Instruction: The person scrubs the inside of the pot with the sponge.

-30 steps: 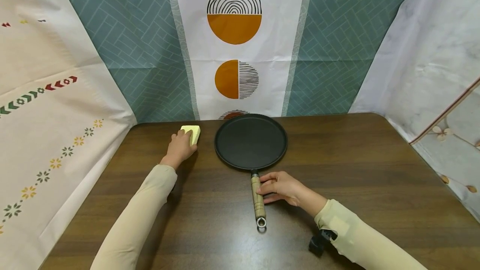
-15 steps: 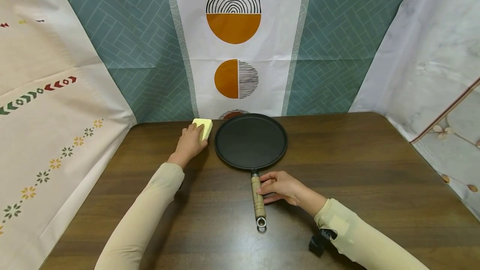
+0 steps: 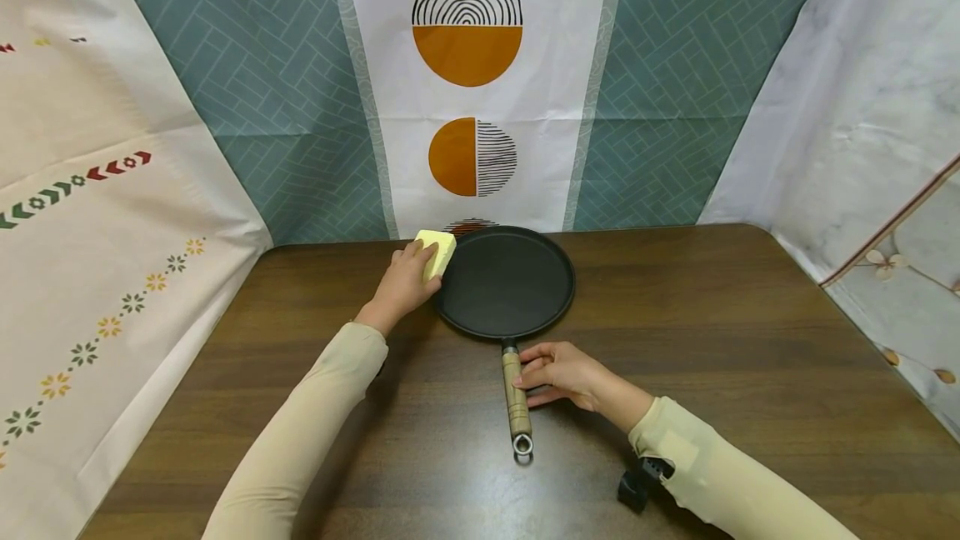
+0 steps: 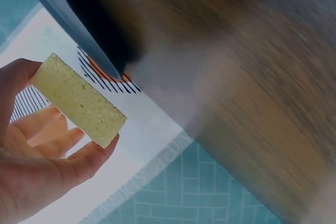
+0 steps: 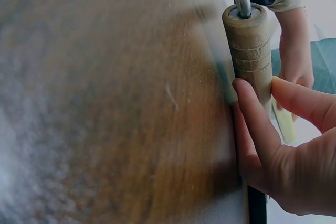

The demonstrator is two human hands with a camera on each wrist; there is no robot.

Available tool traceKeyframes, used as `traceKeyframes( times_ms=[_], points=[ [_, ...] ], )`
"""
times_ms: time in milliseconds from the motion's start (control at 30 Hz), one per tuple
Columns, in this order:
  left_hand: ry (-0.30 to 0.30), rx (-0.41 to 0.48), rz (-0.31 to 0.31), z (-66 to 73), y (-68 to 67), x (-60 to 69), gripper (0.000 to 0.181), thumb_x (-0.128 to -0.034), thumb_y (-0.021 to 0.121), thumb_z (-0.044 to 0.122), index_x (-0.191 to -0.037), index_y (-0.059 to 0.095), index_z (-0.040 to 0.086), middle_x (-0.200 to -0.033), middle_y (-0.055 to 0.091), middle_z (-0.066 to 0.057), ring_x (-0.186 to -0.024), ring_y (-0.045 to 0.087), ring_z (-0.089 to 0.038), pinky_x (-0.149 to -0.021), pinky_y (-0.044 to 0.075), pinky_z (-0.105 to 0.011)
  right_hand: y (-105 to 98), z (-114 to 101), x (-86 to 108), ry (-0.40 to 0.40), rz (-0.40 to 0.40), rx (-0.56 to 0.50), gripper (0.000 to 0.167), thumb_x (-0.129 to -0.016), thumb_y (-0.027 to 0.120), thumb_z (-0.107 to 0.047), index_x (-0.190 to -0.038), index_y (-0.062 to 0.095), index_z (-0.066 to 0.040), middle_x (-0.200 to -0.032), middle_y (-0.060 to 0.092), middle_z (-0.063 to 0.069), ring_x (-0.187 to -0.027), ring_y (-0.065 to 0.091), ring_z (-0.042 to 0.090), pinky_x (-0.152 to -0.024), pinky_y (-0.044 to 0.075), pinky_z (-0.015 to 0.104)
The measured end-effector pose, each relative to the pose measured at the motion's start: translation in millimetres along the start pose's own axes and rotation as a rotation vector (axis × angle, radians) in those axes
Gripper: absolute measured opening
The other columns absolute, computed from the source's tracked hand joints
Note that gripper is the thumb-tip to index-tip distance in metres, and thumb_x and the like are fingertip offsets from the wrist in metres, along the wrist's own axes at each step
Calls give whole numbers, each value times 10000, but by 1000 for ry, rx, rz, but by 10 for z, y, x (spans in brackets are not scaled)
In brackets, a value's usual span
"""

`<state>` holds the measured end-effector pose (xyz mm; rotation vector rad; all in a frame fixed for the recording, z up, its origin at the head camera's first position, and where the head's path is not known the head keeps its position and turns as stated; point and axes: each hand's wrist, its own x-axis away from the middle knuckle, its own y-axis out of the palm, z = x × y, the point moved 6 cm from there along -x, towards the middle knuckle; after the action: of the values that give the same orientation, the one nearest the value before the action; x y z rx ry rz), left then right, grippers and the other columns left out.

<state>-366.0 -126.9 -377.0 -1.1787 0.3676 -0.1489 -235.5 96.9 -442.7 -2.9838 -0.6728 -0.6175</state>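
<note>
A flat black pan (image 3: 510,283) lies on the brown table, its wooden handle (image 3: 516,398) pointing toward me. My left hand (image 3: 405,280) holds a pale yellow sponge (image 3: 441,253) at the pan's upper left rim. In the left wrist view, thumb and fingers of the left hand (image 4: 47,150) pinch the sponge (image 4: 81,100) by its ends, off the table. My right hand (image 3: 566,375) grips the handle from the right; in the right wrist view its thumb and fingers (image 5: 257,121) pinch the wooden handle (image 5: 249,45) below the metal ring.
The brown table (image 3: 675,307) ends at the back against a hanging cloth (image 3: 480,98) with orange and striped circles. A patterned cream cloth (image 3: 135,273) hangs at the left, a marbled one (image 3: 847,148) at the right. A black device (image 3: 636,486) is by the right wrist.
My left hand has moved right with the sponge, from beside the pan to over its left rim. The right hand and the pan have stayed in place.
</note>
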Motion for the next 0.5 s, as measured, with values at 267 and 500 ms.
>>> traceKeyframes(
  times_ms=[267,500],
  points=[
    [53,31,-34,174,104,-46,586,-904,643,185,-1432,443,27,-1450,373,-258,-1223,408,-456,-998,390,-499,6,-1,-1,-3,7,-4,536,-840,673,43,-1299,418,152,-951,589,113,-796,634,171,-755,559,410],
    [170,55,-110,344,248,-53,582,-915,638,198,-1445,437,66,-1476,359,-222,-1247,401,-418,-1012,383,-471,1,2,3,-5,17,-11,540,-832,681,36,-1293,424,148,-950,591,124,-784,640,184,-744,561,413]
  ],
)
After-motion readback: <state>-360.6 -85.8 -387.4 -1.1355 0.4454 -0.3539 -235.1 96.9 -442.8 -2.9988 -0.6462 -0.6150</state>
